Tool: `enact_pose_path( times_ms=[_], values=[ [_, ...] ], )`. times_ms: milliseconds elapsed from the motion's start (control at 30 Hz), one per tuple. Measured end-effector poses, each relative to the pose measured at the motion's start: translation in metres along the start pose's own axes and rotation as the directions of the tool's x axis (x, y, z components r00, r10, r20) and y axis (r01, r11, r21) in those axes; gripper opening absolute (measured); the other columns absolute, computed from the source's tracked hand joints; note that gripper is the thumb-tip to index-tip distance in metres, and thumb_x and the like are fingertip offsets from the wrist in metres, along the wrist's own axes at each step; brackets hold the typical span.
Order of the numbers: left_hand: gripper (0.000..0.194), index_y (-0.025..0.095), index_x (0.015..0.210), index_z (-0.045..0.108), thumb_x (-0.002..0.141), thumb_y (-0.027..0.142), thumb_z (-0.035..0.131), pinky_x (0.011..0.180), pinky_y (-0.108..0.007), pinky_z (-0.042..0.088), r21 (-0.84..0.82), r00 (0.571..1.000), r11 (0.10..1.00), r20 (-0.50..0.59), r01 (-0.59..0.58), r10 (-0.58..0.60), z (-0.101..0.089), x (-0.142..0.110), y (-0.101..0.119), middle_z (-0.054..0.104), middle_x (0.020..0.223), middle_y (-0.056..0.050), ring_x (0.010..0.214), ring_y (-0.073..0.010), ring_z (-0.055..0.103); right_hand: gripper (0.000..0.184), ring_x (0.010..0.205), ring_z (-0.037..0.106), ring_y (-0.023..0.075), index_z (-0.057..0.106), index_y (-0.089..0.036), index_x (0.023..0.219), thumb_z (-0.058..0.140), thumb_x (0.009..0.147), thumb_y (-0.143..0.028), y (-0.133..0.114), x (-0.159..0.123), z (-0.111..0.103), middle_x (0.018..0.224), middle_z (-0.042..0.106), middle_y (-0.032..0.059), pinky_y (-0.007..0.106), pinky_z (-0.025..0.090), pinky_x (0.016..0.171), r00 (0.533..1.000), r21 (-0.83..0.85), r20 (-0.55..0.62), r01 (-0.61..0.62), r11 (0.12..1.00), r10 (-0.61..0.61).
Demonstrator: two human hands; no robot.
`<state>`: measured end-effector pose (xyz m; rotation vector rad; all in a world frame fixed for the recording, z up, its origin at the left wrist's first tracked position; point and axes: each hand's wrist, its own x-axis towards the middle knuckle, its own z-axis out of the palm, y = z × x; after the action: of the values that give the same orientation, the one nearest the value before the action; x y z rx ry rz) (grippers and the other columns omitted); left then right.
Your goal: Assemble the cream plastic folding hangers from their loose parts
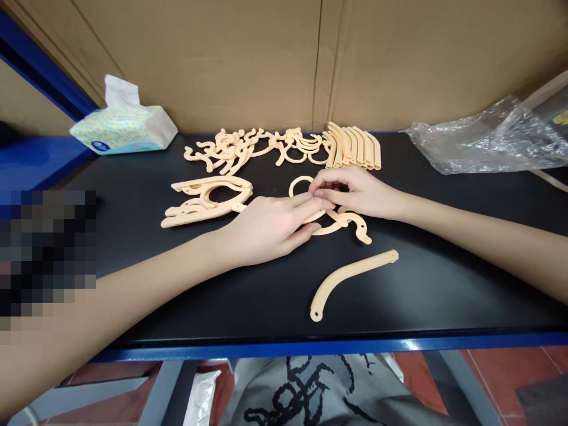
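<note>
My left hand [270, 228] is closed on a beige plastic hanger part [316, 218], which shows between its fingers. My right hand [357, 192] meets it from the right, fingers pinched close to the left fingertips; what they grip is hidden. Beneath and beside both hands lie a beige ring-shaped part [293, 184] and a hook-shaped part [357, 223]. Nearer the front edge rests a single curved hanger arm [350, 272] with a hole at its end. Left of my left hand lies a folded beige hanger [208, 201], assembled from several parts.
Behind the hands sit a loose heap of hook parts [231, 148], some ring parts [295, 148] and a row of curved arms [355, 148]. A tissue pack [126, 130] stands back left, a clear plastic bag [483, 142] back right. A blue edge [337, 346] borders the black tabletop [222, 307].
</note>
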<state>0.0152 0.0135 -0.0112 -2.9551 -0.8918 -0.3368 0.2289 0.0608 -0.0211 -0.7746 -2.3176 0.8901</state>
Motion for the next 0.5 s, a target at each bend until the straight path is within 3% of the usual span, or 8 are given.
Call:
enact_pose_path(
  times_ms=[167, 400, 500],
  values=[
    [0.033, 0.019, 0.129, 0.052, 0.098, 0.025, 0.043, 0.068, -0.026, 0.051, 0.005, 1.0, 1.0, -0.019, -0.008, 0.008, 0.0007, -0.0004, -0.0009, 0.064, 0.128, -0.004, 0.093, -0.0178, 0.069, 0.009, 0.054, 0.05, 0.0074, 0.063, -0.017, 0.089, 0.054, 0.087, -0.019, -0.0003, -0.0002, -0.0001, 0.065, 0.058, -0.0044, 0.021, 0.037, 0.05, 0.999, 0.05, 0.009, -0.038, 0.998, 0.038],
    [0.033, 0.019, 0.129, 0.052, 0.098, 0.025, 0.042, 0.067, -0.024, 0.05, -0.015, 1.0, 1.0, -0.002, 0.0, -0.001, -0.0013, 0.0004, 0.0004, 0.065, 0.125, -0.004, 0.093, -0.0168, 0.068, 0.011, 0.068, 0.06, 0.0099, 0.067, -0.017, 0.087, 0.067, 0.083, -0.027, 0.0032, 0.0019, -0.0043, 0.078, 0.066, -0.0007, 0.022, 0.048, 0.06, 0.986, 0.364, 0.024, -0.16, 0.917, 0.163],
    [0.032, 0.019, 0.128, 0.053, 0.098, 0.025, 0.041, 0.067, -0.023, 0.049, -0.019, 1.0, 1.0, -0.004, 0.001, -0.001, -0.0017, 0.0002, 0.0008, 0.066, 0.123, -0.004, 0.091, -0.0159, 0.068, 0.016, 0.067, 0.06, 0.0101, 0.067, -0.017, 0.085, 0.07, 0.081, -0.032, 0.0038, 0.002, -0.0044, 0.077, 0.066, -0.0007, 0.023, 0.048, 0.061, 0.984, 0.377, 0.031, -0.175, 0.909, 0.176]
  ],
)
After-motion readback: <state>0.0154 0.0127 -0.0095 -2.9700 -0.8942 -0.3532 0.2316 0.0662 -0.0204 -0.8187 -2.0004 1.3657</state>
